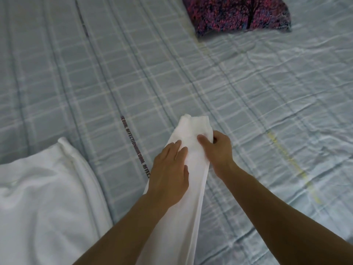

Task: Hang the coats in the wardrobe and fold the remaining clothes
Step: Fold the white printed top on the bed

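Folding looks mid-way: right hand (217,150) pinches long white cloth garment (183,180), left hand (170,169) flat on it; fuzzy magenta-and-blue knitted garment (236,14) lies unfolded well beyond.

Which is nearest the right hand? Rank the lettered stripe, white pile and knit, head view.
From the right hand:
1. Lettered stripe, left, just past the left hand.
2. White pile, far left, near edge.
3. Knit, top of the bed.

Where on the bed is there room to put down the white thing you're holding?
Bare bedspread lies to the right of both hands, and in the wide middle between the white garment and the knitted purple garment. The near left is crowded by another white cloth.
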A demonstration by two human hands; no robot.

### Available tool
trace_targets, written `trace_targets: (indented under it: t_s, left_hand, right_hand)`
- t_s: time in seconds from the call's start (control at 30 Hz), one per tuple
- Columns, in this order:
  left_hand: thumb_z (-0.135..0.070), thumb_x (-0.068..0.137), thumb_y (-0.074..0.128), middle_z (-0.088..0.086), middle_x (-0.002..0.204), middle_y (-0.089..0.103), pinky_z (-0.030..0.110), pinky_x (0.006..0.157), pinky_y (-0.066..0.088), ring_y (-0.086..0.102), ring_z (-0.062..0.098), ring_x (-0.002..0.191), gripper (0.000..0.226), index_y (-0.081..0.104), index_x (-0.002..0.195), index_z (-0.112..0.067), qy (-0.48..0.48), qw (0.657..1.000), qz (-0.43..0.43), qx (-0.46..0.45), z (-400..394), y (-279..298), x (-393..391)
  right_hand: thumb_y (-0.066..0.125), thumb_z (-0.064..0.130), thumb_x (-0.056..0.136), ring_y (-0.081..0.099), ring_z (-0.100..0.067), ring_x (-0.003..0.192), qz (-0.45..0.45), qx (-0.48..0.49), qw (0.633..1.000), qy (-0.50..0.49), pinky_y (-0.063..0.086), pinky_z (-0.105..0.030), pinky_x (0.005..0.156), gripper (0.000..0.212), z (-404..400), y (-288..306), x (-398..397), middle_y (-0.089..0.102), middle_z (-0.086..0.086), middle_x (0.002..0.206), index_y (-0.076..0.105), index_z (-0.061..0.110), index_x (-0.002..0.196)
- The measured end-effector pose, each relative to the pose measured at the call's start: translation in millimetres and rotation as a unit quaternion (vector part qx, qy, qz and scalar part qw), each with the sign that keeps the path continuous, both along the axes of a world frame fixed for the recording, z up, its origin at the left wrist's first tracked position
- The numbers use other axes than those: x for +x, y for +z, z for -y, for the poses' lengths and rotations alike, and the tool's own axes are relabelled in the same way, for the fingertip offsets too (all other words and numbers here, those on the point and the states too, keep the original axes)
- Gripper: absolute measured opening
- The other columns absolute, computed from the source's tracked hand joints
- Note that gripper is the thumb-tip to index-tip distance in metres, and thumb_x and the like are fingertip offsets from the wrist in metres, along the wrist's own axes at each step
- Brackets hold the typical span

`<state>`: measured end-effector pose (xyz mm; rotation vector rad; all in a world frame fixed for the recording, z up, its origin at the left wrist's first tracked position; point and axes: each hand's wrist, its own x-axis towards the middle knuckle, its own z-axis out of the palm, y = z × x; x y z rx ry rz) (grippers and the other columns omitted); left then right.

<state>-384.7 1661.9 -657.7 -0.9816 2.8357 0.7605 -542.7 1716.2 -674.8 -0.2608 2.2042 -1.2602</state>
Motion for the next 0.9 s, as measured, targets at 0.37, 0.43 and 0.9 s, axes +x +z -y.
trace_targets:
  t_s: [0.37,0.43,0.9]
  left_hand:
    - [-0.035,0.099,0.045,-0.001,0.163,0.021,0.036,0.119,0.021,0.018,0.018,0.149,0.050,0.039,0.147,-0.021,-0.020,1.000,0.004,-0.003,9.5,-6.1,-8.4]
    - [-0.034,0.099,0.046,0.000,0.162,0.024,0.037,0.118,0.023,0.021,0.018,0.148,0.049,0.041,0.145,-0.020,-0.022,1.000,-0.004,-0.003,10.1,-6.7,-9.1]
    - [-0.044,0.102,0.034,0.009,0.167,-0.006,0.052,0.123,0.006,-0.010,0.028,0.153,0.069,0.007,0.158,-0.015,-0.105,0.988,0.078,-0.085,1.6,-19.6,-52.7]
  right_hand:
    - [0.076,0.039,0.082,0.062,-0.020,0.101,-0.126,0.139,0.981,0.057,0.053,-0.035,0.092,0.046,7.9,-3.4,-23.3,0.058,-0.005,0.125,0.060,0.018,0.120]
    - [0.074,0.035,0.086,0.064,-0.021,0.095,-0.097,0.131,0.986,0.037,0.056,-0.039,0.091,0.034,11.5,-2.1,-27.8,0.062,-0.007,0.118,0.065,0.014,0.112]
    - [0.058,0.037,0.097,0.059,-0.004,0.076,-0.100,0.076,0.992,-0.012,0.043,-0.016,0.058,0.020,4.7,-0.8,-50.2,0.062,0.007,0.091,0.055,0.018,0.104]
